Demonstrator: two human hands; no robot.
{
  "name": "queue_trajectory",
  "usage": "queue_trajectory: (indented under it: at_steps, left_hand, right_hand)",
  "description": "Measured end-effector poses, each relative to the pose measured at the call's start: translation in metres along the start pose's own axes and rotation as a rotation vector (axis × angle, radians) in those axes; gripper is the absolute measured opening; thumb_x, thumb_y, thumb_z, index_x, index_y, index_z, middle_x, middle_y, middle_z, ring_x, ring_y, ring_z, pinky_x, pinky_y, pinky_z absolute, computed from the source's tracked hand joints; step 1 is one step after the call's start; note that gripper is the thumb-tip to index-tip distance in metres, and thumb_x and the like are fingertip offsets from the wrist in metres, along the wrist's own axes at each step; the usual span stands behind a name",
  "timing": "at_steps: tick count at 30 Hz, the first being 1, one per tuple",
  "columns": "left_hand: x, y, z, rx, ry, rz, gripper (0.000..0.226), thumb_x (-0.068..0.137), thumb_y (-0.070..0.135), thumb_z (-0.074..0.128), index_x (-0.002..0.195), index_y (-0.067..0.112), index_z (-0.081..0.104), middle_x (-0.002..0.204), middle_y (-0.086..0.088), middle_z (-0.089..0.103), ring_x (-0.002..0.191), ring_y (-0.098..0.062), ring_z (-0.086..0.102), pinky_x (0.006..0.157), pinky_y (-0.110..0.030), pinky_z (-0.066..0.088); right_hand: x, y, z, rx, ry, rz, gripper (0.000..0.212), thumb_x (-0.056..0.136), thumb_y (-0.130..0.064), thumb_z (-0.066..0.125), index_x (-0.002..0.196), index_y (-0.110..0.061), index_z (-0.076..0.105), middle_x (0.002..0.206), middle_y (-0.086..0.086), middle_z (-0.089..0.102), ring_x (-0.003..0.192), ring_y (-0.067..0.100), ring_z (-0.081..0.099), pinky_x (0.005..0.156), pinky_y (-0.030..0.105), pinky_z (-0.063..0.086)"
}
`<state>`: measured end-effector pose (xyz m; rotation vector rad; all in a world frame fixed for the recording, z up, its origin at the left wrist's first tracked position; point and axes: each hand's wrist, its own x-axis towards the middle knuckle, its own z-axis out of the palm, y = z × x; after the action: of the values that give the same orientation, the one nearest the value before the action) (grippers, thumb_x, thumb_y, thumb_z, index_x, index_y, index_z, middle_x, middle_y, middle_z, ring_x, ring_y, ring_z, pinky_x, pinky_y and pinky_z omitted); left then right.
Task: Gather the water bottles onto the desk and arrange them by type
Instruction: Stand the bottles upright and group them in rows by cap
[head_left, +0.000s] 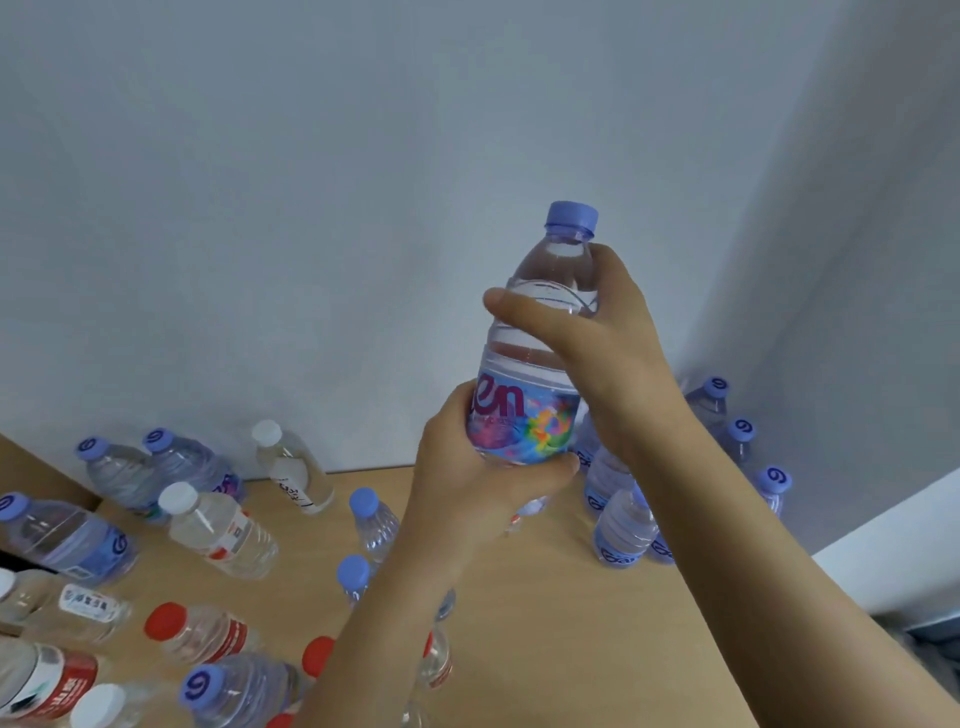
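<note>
Both hands on one bottle (540, 353), held upright in the air above the desk (545, 613), blue cap up, bright multicoloured label facing the camera. Left hand (467, 483) wraps the lower body, fingers curled under the label edge, thumb side on the label's left. Right hand (597, 332) grips the clear shoulder just under the neck, thumb across the front, fingers round the back. Rest on the desk, left to right: far left edge, a red-label bottle (47, 680) with a white-cap bottle (104, 704) in front of it, partly cut off; a clear bottle with a white label (78, 613); a big blue-cap bottle (67, 540) with a logo label, leaning in this wide view. Behind those, two blue caps by the wall (122, 473), then a white-cap bottle (218, 530) with a red and white label, and a slim white-cap bottle (293, 467) touching or nearly touching the wall. Front centre: a red-cap bottle (197, 631), a blue-cap bottle (239, 686) with a swirl on the cap, more red caps half hidden by the left forearm. Two small blue caps (371, 519) stand mid-desk just left of that arm. Right of the hands, a tight cluster of blue-cap bottles (623, 525) in the corner where the walls meet, partly hidden by the right arm; count unclear.
</note>
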<state>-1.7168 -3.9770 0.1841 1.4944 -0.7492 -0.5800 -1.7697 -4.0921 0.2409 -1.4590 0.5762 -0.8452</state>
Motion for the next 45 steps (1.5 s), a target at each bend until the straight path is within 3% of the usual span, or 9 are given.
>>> queue_trajectory:
  at_steps: [4, 10, 13, 20, 27, 30, 35, 38, 45]
  left_hand:
    - [-0.001, -0.004, 0.006, -0.043, -0.042, 0.0, 0.053, 0.053, 0.014, 0.093, 0.095, 0.029, 0.065, 0.084, 0.018, 0.073, 0.076, 0.0, 0.071, 0.059, -0.013, 0.053]
    - [0.006, 0.0, -0.007, -0.23, -0.344, -0.03, 0.046, 0.058, 0.018, 0.085, 0.102, 0.021, 0.072, 0.097, -0.008, 0.075, 0.088, -0.022, 0.072, 0.074, -0.03, 0.058]
    - [0.006, 0.007, -0.005, -0.172, -0.299, -0.005, 0.049, 0.053, 0.023, 0.087, 0.1, 0.022, 0.072, 0.094, -0.005, 0.076, 0.086, -0.02, 0.073, 0.071, -0.028, 0.058]
    - [-0.007, 0.01, 0.012, -0.012, -0.062, 0.134, 0.061, 0.057, 0.006, 0.092, 0.099, 0.036, 0.058, 0.085, 0.027, 0.069, 0.077, 0.006, 0.068, 0.054, -0.007, 0.049]
    - [-0.002, 0.012, -0.002, -0.172, -0.392, 0.005, 0.041, 0.059, 0.023, 0.086, 0.096, 0.033, 0.075, 0.092, 0.002, 0.076, 0.084, -0.012, 0.073, 0.07, -0.023, 0.057]
    - [-0.004, 0.012, 0.001, -0.181, -0.35, 0.021, 0.042, 0.058, 0.018, 0.088, 0.094, 0.035, 0.075, 0.091, 0.003, 0.076, 0.083, -0.011, 0.073, 0.068, -0.02, 0.057]
    - [-0.011, 0.009, 0.013, 0.018, -0.118, 0.115, 0.054, 0.055, 0.016, 0.093, 0.096, 0.033, 0.062, 0.083, 0.024, 0.07, 0.078, 0.005, 0.068, 0.059, -0.007, 0.05]
    - [-0.012, 0.004, 0.014, 0.013, -0.149, 0.071, 0.056, 0.052, 0.023, 0.089, 0.099, 0.032, 0.059, 0.084, 0.025, 0.07, 0.078, 0.005, 0.068, 0.059, -0.008, 0.05]
    - [-0.01, 0.0, 0.021, -0.132, -0.355, -0.056, 0.045, 0.063, 0.004, 0.085, 0.098, 0.027, 0.069, 0.085, 0.009, 0.075, 0.079, -0.006, 0.072, 0.063, -0.016, 0.055]
  right_hand:
    - [0.001, -0.002, -0.003, 0.055, -0.019, -0.001, 0.04, 0.072, -0.006, 0.082, 0.105, -0.009, 0.06, 0.085, 0.004, 0.07, 0.071, 0.019, 0.071, 0.064, 0.031, 0.059]
    - [0.004, -0.01, -0.017, 0.297, -0.23, -0.004, 0.029, 0.077, 0.0, 0.066, 0.103, -0.01, 0.064, 0.091, 0.007, 0.068, 0.085, 0.031, 0.068, 0.072, 0.037, 0.059]
    - [0.001, -0.01, -0.017, 0.274, -0.196, -0.006, 0.031, 0.08, -0.004, 0.067, 0.11, -0.01, 0.062, 0.097, 0.009, 0.07, 0.093, 0.036, 0.07, 0.075, 0.038, 0.06]
    - [-0.009, -0.013, -0.01, 0.144, -0.005, -0.047, 0.037, 0.077, -0.01, 0.081, 0.106, -0.016, 0.058, 0.088, -0.003, 0.072, 0.075, 0.016, 0.072, 0.063, 0.025, 0.057]
    - [-0.011, -0.012, -0.023, 0.369, -0.188, -0.004, 0.031, 0.073, -0.004, 0.064, 0.104, -0.008, 0.063, 0.09, 0.011, 0.066, 0.08, 0.034, 0.066, 0.07, 0.042, 0.057]
    - [-0.011, -0.013, -0.026, 0.318, -0.234, -0.01, 0.028, 0.079, -0.004, 0.065, 0.107, -0.009, 0.063, 0.093, 0.01, 0.069, 0.087, 0.035, 0.071, 0.073, 0.041, 0.059]
    - [-0.015, -0.011, -0.024, 0.104, -0.08, -0.084, 0.032, 0.082, -0.018, 0.076, 0.109, -0.009, 0.062, 0.092, 0.002, 0.069, 0.079, 0.017, 0.071, 0.068, 0.026, 0.055]
    - [-0.017, -0.006, -0.027, 0.169, -0.084, -0.057, 0.022, 0.081, -0.008, 0.073, 0.101, -0.008, 0.064, 0.087, 0.004, 0.069, 0.075, 0.018, 0.07, 0.066, 0.028, 0.055]
    - [-0.017, 0.003, -0.046, 0.266, -0.118, -0.006, 0.016, 0.076, -0.012, 0.072, 0.088, -0.021, 0.07, 0.092, 0.011, 0.068, 0.082, 0.031, 0.069, 0.071, 0.038, 0.059]
